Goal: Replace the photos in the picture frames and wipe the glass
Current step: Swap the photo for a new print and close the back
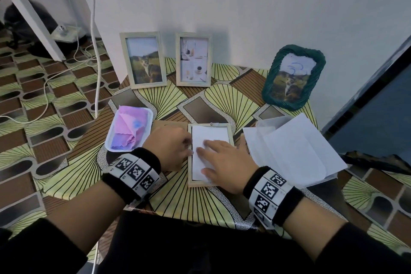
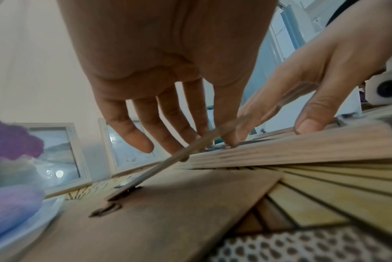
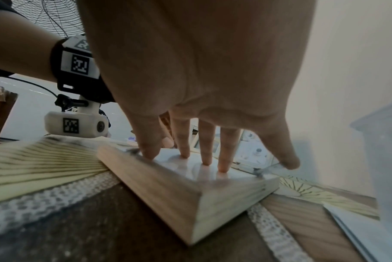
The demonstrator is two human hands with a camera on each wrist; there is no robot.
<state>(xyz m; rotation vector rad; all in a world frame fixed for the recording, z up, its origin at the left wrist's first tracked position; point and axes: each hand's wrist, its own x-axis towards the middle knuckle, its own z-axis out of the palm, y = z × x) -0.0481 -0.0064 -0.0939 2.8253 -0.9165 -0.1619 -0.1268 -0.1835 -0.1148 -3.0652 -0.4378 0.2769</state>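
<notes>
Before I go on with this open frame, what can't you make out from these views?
- Photo's printed side: head view shows only its white back.
- Frame left rail: hidden in head view by the left hand; left wrist view is blurred there.
- Loose backing board: head view mostly blocked by the left hand.
- Cloth: in left wrist view only a blur cut by the edge.

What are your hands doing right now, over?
Right hand flat, pressing white photo into face-down frame. Left hand fingertips at frame's left edge. Backing board off, lying left. Nothing in the way.

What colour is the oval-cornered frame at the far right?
Dark green woven frame, clearest in the head view.
</notes>
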